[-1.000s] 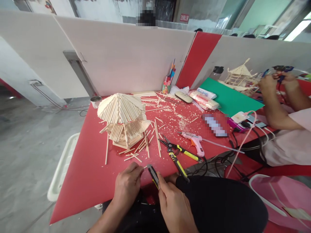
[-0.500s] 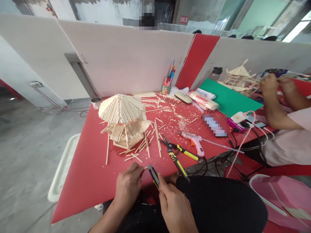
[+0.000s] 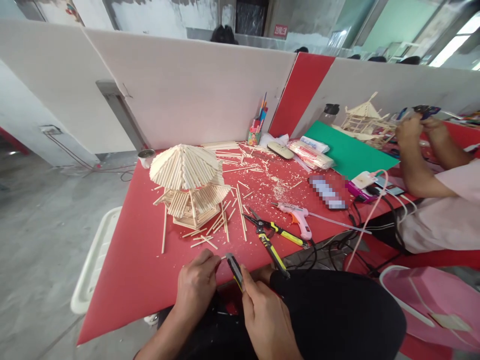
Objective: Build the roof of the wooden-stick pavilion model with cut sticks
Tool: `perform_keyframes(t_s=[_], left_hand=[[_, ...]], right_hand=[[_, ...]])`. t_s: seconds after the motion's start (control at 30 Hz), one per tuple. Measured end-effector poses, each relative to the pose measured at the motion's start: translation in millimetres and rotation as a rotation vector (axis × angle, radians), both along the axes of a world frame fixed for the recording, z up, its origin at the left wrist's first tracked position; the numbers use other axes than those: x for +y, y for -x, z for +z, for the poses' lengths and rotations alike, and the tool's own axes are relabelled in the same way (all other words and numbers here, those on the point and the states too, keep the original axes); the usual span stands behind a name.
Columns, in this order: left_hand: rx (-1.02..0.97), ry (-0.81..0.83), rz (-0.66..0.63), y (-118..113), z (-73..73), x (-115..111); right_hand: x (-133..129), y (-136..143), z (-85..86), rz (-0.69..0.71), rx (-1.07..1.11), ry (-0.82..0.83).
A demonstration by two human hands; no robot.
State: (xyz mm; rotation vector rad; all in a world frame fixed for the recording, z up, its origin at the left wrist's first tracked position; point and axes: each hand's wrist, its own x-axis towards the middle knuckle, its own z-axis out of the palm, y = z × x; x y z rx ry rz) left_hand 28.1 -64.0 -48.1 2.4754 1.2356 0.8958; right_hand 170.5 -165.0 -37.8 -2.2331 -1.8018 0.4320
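Observation:
My left hand (image 3: 197,282) is closed in a pinch on a short wooden stick (image 3: 224,257), whose pale tip shows past the fingers. My right hand (image 3: 264,310) grips a utility knife (image 3: 234,270) with a grey and yellow body, its front end right beside the stick tip. Whether the blade touches the wood is too small to tell. Beyond my hands stands a pavilion model (image 3: 189,185) built of pale sticks, with a peaked roof. Loose cut sticks (image 3: 206,239) lie around its base on the red tabletop (image 3: 123,280).
Yellow-handled pruning shears (image 3: 268,240) and a pink glue gun (image 3: 296,215) with trailing cords lie to the right. Farther off are a pen holder (image 3: 254,135) and a green board (image 3: 348,150). A co-worker's hands (image 3: 416,127) work beside another stick model. A pink bin (image 3: 438,305) stands at lower right.
The whole view has shifted slightly. My hands keep nearly the same pose with the stick and knife. The co-worker's hands have moved a little, with a dark bundle showing above them.

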Motion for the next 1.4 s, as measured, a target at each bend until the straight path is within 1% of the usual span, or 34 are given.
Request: perform_keyframes(t_s=[0.1,0.27,0.4,0.57,0.63,0.8,0.93,1.1,1.27,1.33,1.4], left_hand=[[0.000,0.004,0.001,0,-0.2,0],[-0.017,0.002,-0.022,0,-0.6,0],[-0.013,-0.007,-0.011,0,-0.5,0],[0.001,-0.015,-0.020,0,-1.0,1],[-0.003,-0.012,-0.017,0,-1.3,1],[0.010,0.012,-0.009,0,-1.7,0],[0.006,0.004,-0.006,0,-1.8,0],[0.003,0.009,-0.010,0,-1.9,0],[-0.002,-0.002,-0.017,0,-2.2,1],[-0.008,0.002,-0.016,1,-3.1,1],[-0.008,0.003,-0.008,2,-4.7,2]], right_hand=[[-1,0,1.1,0.027,0.033,-0.010],[3,1,3.2,-0.030,0.035,0.039],[3,1,2.4,0.006,0.082,0.050],[6,6,12.8,-0.071,0.120,0.162],[6,6,14.5,-0.082,0.133,0.171],[5,4,7.7,-0.048,0.147,0.088],[5,6,6.8,-0.091,0.109,0.073],[2,5,2.5,-0.032,0.079,-0.041],[6,9,-2.3,-0.064,0.013,-0.078],[6,8,-5.1,-0.045,0.009,-0.138],[4,4,-8.0,-0.020,-0.009,-0.253]])
